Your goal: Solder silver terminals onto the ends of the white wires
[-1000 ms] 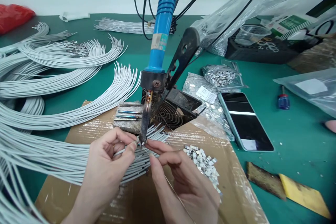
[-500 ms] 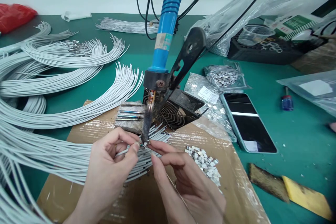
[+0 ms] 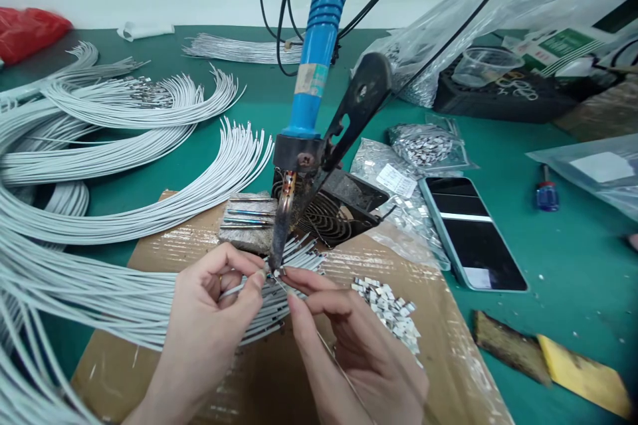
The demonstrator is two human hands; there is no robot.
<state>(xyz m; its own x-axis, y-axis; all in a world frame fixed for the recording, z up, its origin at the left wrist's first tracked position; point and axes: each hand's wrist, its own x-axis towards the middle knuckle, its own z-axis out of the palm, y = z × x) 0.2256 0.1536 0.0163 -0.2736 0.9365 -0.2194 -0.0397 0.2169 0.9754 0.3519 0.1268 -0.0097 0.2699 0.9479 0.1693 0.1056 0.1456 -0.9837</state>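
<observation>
A blue-handled soldering iron [image 3: 305,103] is clamped upright, its dark tip [image 3: 279,246] pointing down between my hands. My left hand [image 3: 214,312] pinches the end of a white cable [image 3: 232,291] just left of the tip. Between the thumb and fingers of my right hand [image 3: 343,332] is a thin solder wire [image 3: 339,366], whose upper end reaches the tip. A tiny white piece sits right at the tip, too small to make out fully. Beneath both hands a fanned bundle of white cables [image 3: 134,292] lies on the cardboard [image 3: 438,345].
Small white-and-silver pieces [image 3: 389,312] lie heaped on the cardboard at right. Behind the iron stand a black fan [image 3: 349,199] and a block with metal rods [image 3: 249,219]. Further right are a phone [image 3: 478,232], sponges [image 3: 583,372], a screwdriver [image 3: 547,196] and plastic bags [image 3: 423,146].
Almost nothing differs. Both hands keep their hold at the iron's tip, and the whole view has shifted very slightly.
</observation>
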